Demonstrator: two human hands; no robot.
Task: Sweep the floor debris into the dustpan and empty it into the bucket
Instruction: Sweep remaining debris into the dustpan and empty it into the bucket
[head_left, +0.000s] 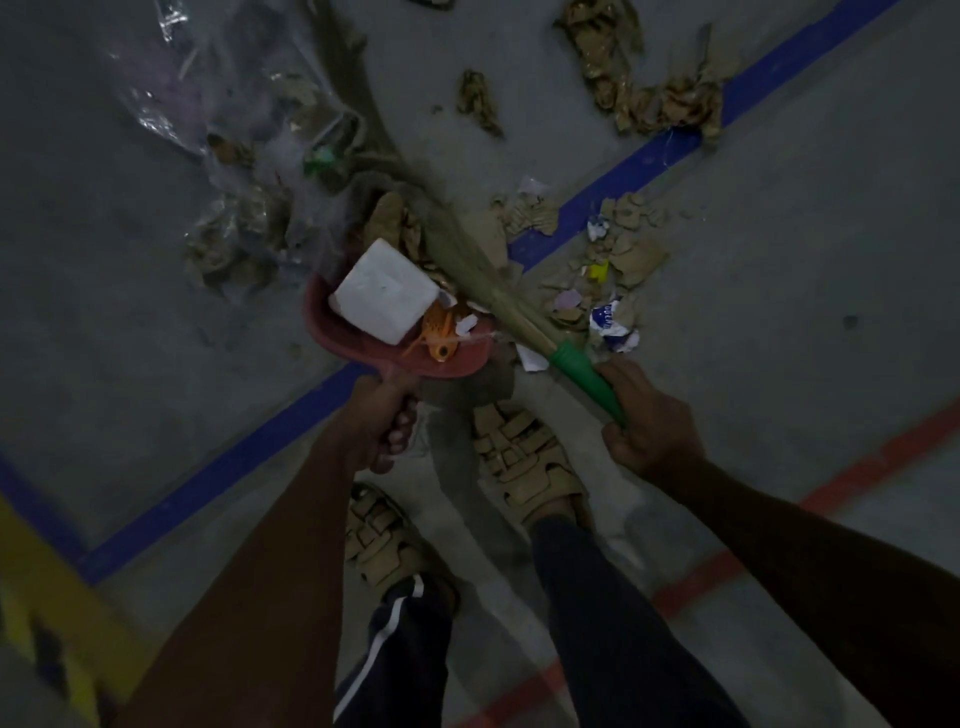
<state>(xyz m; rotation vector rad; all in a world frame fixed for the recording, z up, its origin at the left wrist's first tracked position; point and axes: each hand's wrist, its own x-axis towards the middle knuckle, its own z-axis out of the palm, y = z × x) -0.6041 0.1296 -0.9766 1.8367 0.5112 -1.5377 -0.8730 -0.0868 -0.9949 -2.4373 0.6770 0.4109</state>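
Observation:
My left hand (387, 423) grips the handle of a red dustpan (332, 338) held low over the grey floor. In the pan lie a white foam block (382, 293), an orange plastic piece (439, 332) and paper scraps. My right hand (647, 415) grips the green handle (584, 371) of a grass broom (467, 249), whose bristles reach up and left across the pan's mouth into the debris. Torn cardboard and paper scraps (613, 260) lie on the floor right of the pan. No bucket is in view.
Clear plastic wrap with cardboard bits (234, 156) lies at upper left. More crumpled brown debris (644, 88) sits at the top right. A blue floor line (623, 176) runs diagonally, a red line (852, 483) at lower right. My sandalled feet (524, 462) stand just below the pan.

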